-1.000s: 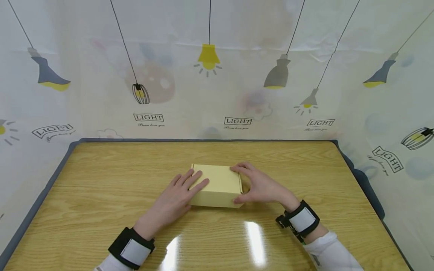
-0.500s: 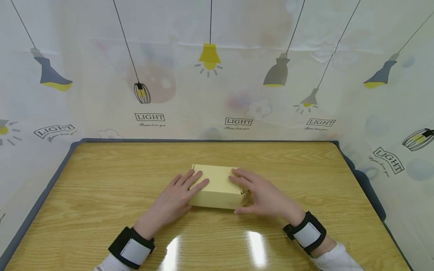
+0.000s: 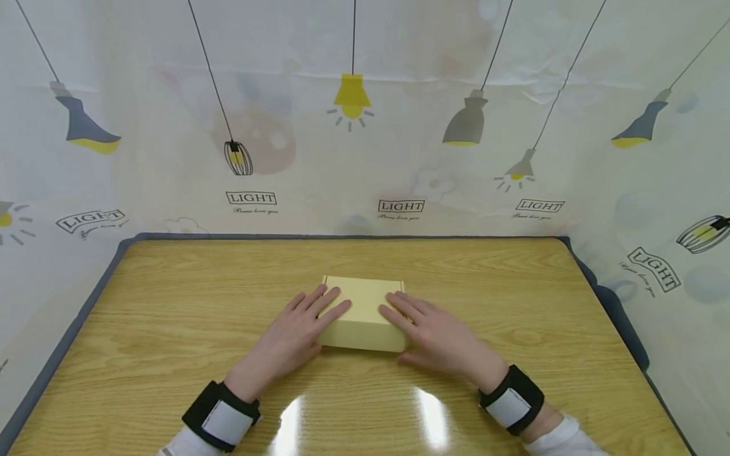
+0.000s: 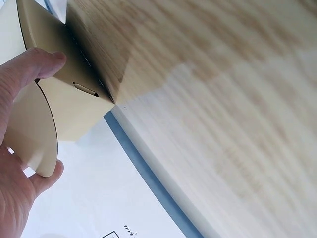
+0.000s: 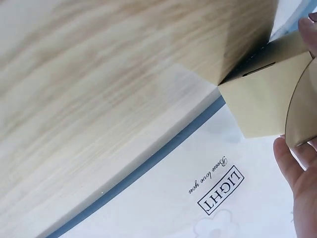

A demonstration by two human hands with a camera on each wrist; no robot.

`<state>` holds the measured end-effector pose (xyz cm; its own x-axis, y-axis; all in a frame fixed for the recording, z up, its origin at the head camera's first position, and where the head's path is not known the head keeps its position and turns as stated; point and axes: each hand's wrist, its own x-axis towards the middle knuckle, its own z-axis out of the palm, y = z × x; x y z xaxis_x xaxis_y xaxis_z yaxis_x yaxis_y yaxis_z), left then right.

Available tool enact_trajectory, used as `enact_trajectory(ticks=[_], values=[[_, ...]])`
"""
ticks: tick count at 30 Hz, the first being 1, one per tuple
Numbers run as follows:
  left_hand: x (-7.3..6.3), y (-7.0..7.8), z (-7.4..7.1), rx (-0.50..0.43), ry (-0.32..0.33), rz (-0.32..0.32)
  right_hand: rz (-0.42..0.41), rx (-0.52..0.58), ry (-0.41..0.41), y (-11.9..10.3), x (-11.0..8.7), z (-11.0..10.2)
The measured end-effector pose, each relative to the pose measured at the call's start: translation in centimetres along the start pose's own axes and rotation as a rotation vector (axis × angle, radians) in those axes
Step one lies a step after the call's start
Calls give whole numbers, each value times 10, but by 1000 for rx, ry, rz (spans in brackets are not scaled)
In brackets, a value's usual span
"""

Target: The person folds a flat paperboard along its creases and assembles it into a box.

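Note:
A pale yellow cardboard box point(image 3: 365, 303) sits on the wooden table with its lid down. My left hand point(image 3: 292, 334) rests on its left end, fingers straight and spread over the top, thumb low near the front corner. My right hand point(image 3: 441, 335) lies over the right end in much the same way, fingers straight on the lid. In the left wrist view a rounded flap point(image 4: 37, 131) stands out from the box's end, between thumb and fingers. The right wrist view shows a similar curved flap point(image 5: 303, 111) beside the fingers. The palms hide parts of both ends.
The wooden table point(image 3: 199, 278) surrounds the box, with a grey-blue edge point(image 3: 342, 236) along the back. Behind it hangs a pale wall cover point(image 3: 313, 190) printed with lamps. Black bands point(image 3: 222, 415) circle both wrists.
My right hand has let go of the box's right end corners and come down flatter over the lid, its thumb lower. My left hand and the box stay nearly still.

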<state>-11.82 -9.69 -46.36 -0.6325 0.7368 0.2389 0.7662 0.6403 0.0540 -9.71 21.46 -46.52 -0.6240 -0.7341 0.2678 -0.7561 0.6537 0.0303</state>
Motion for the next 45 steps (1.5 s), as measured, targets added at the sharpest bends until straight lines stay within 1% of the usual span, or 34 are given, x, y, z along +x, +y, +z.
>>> enact_trajectory(ticks=[2, 4, 7, 10, 15, 19, 23, 27, 32, 37, 39, 45], values=[[0, 0, 0, 3, 1, 2, -11, -51, 12, -1, 0, 2], [0, 0, 0, 1, 1, 2, -15, -78, 21, -2, 0, 3], [0, -1, -1, -13, 1, -5, 2, -58, 27, -2, 1, 2], [1, -1, -3, -52, -5, -24, 30, 13, 30, -1, 1, 1], [0, -2, -9, -153, -7, -64, 80, 146, 32, 1, 1, -7], [-1, -2, -14, -199, 11, -65, 127, 245, -7, 1, 2, -16], [-2, -2, -18, -243, 28, -76, 200, 333, -44, 0, 1, -21], [-4, -2, -23, -343, 34, -132, 270, 414, -50, 0, -1, -24], [-9, -3, -27, -500, 5, -220, 326, 532, -60, 1, -1, -29], [-13, -6, -30, -585, -11, -277, 374, 615, -79, 2, -1, -32], [-14, -7, -31, -613, -18, -296, 381, 640, -81, 3, -1, -31], [-15, -8, -30, -697, -39, -339, 368, 677, -91, 6, -1, -30]])
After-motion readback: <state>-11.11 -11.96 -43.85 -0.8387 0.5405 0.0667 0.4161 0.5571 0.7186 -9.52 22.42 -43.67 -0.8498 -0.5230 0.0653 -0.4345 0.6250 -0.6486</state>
